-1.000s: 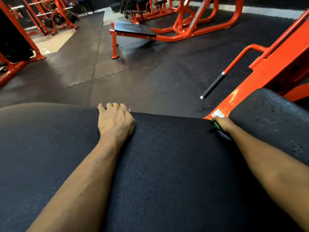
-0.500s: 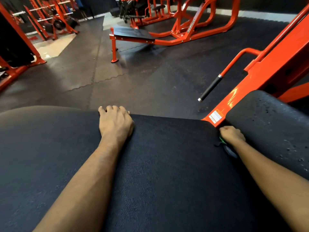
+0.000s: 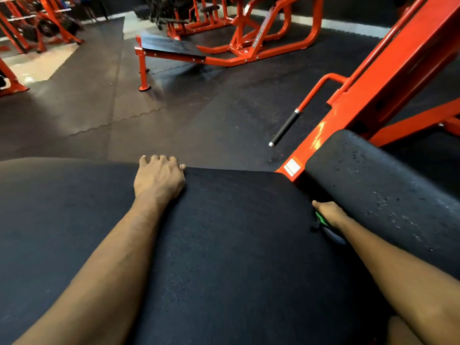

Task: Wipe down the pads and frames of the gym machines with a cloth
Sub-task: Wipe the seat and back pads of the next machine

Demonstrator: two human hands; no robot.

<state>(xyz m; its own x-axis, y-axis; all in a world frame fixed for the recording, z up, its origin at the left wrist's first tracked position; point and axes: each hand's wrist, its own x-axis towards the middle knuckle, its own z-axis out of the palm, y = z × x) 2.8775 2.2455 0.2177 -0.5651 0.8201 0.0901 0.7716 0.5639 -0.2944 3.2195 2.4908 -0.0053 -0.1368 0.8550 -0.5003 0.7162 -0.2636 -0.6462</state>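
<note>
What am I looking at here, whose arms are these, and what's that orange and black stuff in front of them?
This is one picture from a camera worn on a person's head, looking forward and down, so the two bare arms are that person's own. They reach across a large black pad of a gym machine with an orange frame. The left hand curls its fingers over the pad's far edge. The right hand reaches into the gap between that pad and a smaller black pad; a green and dark thing, probably the wiping cloth, shows under it, but its grip is hidden. Behind stand more orange machines.
</note>
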